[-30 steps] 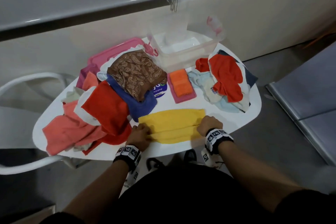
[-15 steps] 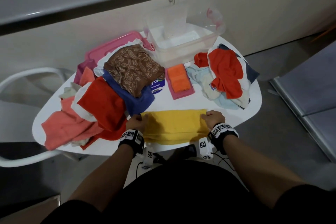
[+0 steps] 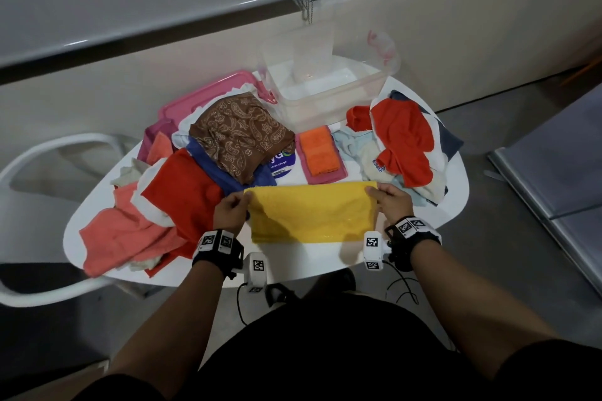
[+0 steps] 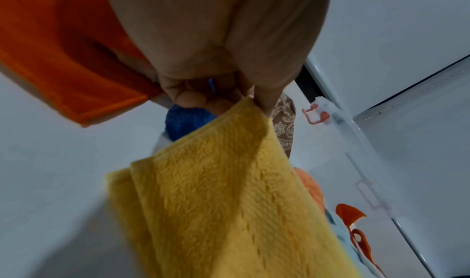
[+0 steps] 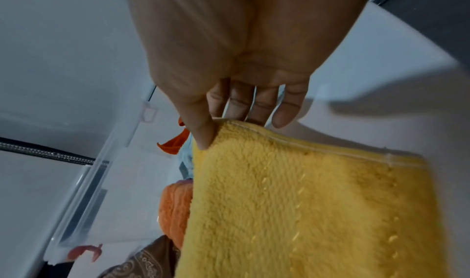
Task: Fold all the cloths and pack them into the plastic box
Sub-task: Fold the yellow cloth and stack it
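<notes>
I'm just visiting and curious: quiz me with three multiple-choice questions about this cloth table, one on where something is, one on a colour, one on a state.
1. Where does the small folded orange cloth lie?
A. on a pink cloth just in front of the plastic box
B. inside the plastic box
C. on the floor

2. What colour is the cloth held in both hands?
A. blue
B. yellow
C. brown

3. How is the plastic box?
A. lidded
B. packed full
C. open, no cloths inside

Answers: 1 A, the orange cloth rests on pink before the plastic box. 2 B, the left hand and right hand pinch the yellow cloth by its corners. 3 C, its inside shows bare.
</notes>
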A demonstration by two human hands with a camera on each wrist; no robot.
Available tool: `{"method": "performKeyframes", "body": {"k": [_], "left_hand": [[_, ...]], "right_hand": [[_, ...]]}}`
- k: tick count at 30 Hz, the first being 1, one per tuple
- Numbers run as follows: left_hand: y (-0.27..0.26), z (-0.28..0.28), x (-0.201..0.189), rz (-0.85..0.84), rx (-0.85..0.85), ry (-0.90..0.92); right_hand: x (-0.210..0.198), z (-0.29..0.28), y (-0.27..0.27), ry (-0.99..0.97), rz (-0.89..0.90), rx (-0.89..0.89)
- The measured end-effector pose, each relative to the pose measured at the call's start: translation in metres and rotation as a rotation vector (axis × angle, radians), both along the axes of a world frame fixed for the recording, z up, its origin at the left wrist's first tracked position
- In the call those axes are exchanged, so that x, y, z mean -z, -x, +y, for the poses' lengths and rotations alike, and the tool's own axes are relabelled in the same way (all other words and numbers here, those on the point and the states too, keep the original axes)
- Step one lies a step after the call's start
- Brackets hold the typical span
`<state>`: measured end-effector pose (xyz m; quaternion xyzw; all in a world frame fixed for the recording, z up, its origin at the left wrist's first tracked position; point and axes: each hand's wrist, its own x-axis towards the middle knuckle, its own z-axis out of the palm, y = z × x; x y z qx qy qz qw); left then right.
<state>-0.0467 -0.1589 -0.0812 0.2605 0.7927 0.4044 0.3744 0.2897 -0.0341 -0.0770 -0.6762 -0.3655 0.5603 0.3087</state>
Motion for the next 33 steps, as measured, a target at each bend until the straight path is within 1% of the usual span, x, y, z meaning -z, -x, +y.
{"method": "performKeyframes", "body": {"k": [3,6,10,12,15,19,23,25,28,30,33], "left_hand": [[0.003,0.005,-0.007,-0.128,-0.113,-0.088],[-0.002,0.008,-0.018,-0.25,-0.197,-0.163],[-0.004,0.011,-0.034,-0.408,-0.224,-0.264],[-0.004,0.012,-0.037,-0.455,-0.232,-0.309],[-0.004,0.013,-0.039,-0.425,-0.253,-0.357],[-0.005,0.016,-0.041,-0.359,-0.216,-0.376],[-0.005,0.013,-0.035,-0.199,-0.151,-0.36],[-0.008,0.01,-0.036,-0.179,-0.116,-0.392],[-0.008,0.006,-0.034,-0.133,-0.064,-0.407],[-0.008,0.002,-0.028,-0.097,-0.013,-0.361],[-0.01,-0.003,-0.014,-0.075,0.04,-0.233]], "right_hand": [[-0.002,0.005,0.0,-0.041,-0.008,0.052],[-0.005,0.01,0.002,-0.042,0.025,0.087],[-0.015,0.015,0.005,-0.057,0.057,0.067],[-0.017,0.019,0.004,-0.089,0.074,0.079],[-0.025,0.021,0.005,-0.121,0.095,0.094],[-0.03,0.025,0.006,-0.129,0.137,0.102],[-0.031,0.025,0.009,-0.066,0.291,0.076],[-0.028,0.025,0.008,-0.036,0.313,0.044],[-0.024,0.025,0.002,-0.031,0.253,0.045],[-0.022,0.023,0.0,-0.063,0.158,0.02],[-0.015,0.018,0.0,-0.094,-0.001,-0.054]]}}
